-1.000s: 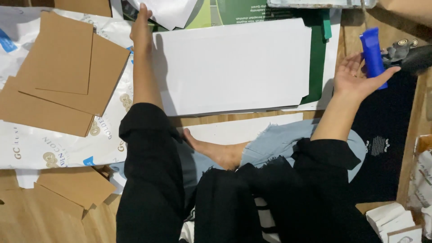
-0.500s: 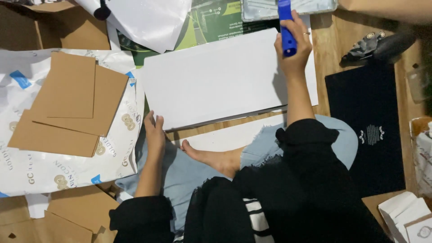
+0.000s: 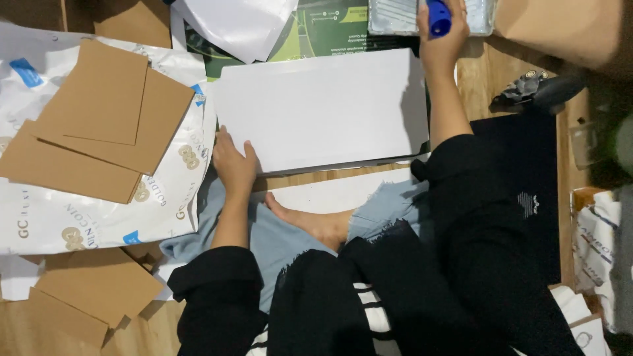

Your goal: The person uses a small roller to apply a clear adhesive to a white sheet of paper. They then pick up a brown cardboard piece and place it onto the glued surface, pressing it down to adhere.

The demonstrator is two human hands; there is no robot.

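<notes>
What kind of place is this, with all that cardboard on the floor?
Probably a home craft or packing spot on a wooden floor. A person sits there barefoot, left hand on a white board, right hand holding a blue roller handle, brown cardboard pieces nearby.

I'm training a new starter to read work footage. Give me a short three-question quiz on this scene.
1. True or false: the left hand rests on the near left corner of the white sheet.
2. What does the right hand grip? A) scissors B) a blue handle C) a brown card
3. Fill in: the brown cards lie to the ____ of the white sheet.

Key: 1 true. 2 B, held at the sheet's far right, by the grey tray. 3 left, on a white printed bag.
</notes>
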